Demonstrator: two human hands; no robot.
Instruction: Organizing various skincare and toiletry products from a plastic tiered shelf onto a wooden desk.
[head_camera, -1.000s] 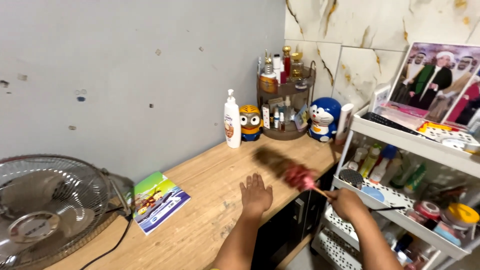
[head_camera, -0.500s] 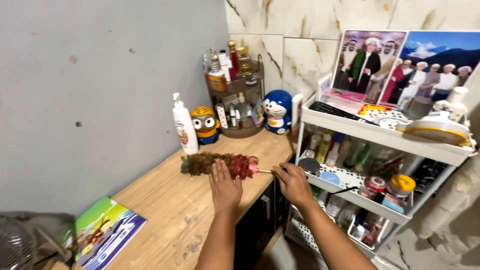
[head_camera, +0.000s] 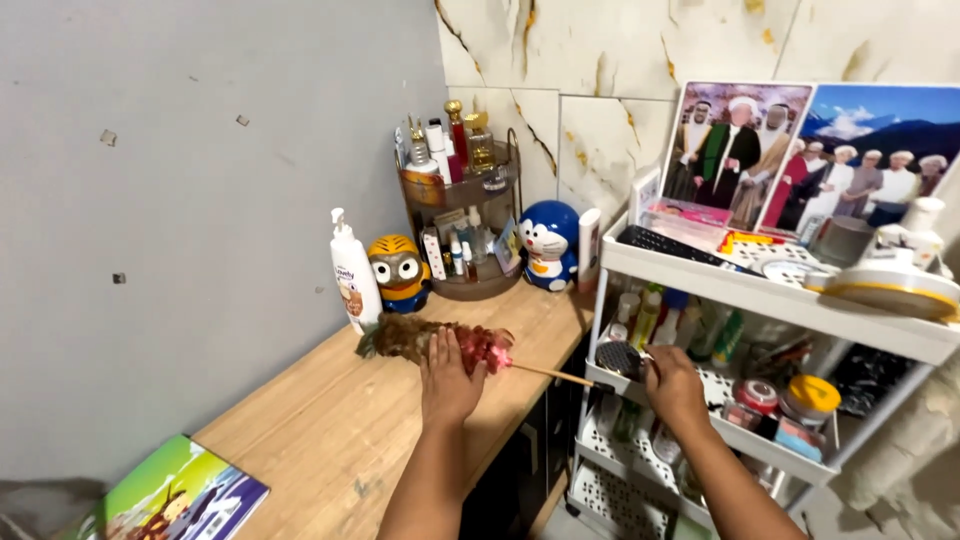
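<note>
Both hands work over a wooden countertop against grey wall.

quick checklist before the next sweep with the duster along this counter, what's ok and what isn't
1. Right hand grips the duster by its stick: ok.
2. Left hand off the feathers: not ok, its fingers lie on them.
3. Feather end on the counter: ok, it rests there.
4. Room ahead of the tip: not ok, the lotion bottle and the yellow toy stand close behind it.
5. Stick away from the white shelf cart: cannot tell, the right hand is right at its middle shelf.
6. Book out of the way: ok, far down the counter.
</note>
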